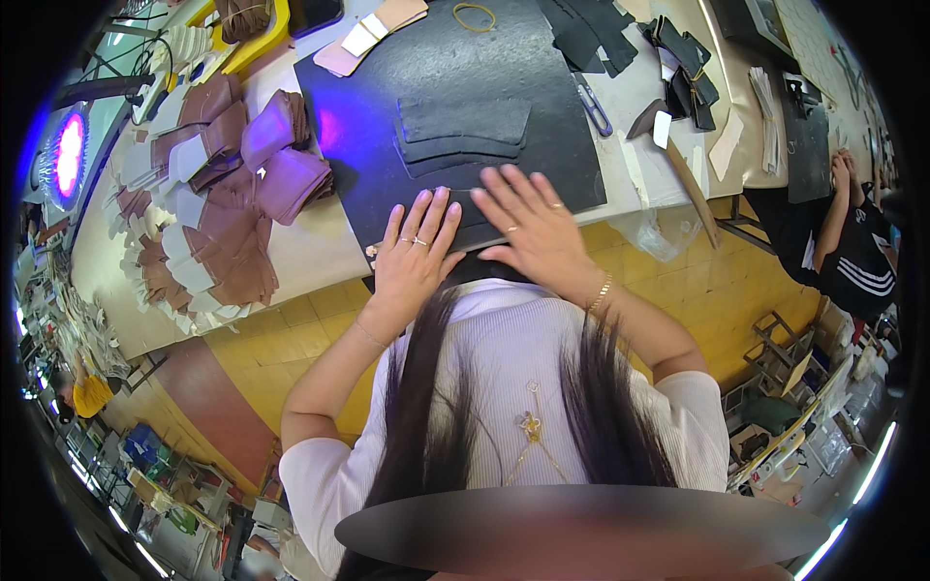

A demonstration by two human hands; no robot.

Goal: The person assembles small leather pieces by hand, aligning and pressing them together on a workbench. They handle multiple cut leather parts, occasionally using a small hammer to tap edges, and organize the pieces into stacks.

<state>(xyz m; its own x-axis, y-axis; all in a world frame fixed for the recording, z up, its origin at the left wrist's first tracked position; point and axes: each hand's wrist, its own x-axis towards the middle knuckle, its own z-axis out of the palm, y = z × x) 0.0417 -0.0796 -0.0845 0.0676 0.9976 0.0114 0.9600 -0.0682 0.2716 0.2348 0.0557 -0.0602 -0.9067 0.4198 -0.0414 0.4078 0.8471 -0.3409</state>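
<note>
My left hand (415,254) lies with fingers stretched out near the front edge of a black mat (358,184). Beside it my right hand (533,228) is spread flat, its fingertips pointing toward the far left. A thin strip or edge shows between the fingertips of both hands, too small to name. Just beyond the fingers, several dark grey leather-like pieces (463,126) lie overlapped on the mat. Neither hand grips anything that I can see.
Stacks of brown and purplish cut pieces (228,228) cover the table's left side. A hammer (678,174) and a blue-handled cutter (593,105) lie right of the mat. Black pieces (591,34) and pink pieces (373,34) lie at the back. Another person (838,232) sits at far right.
</note>
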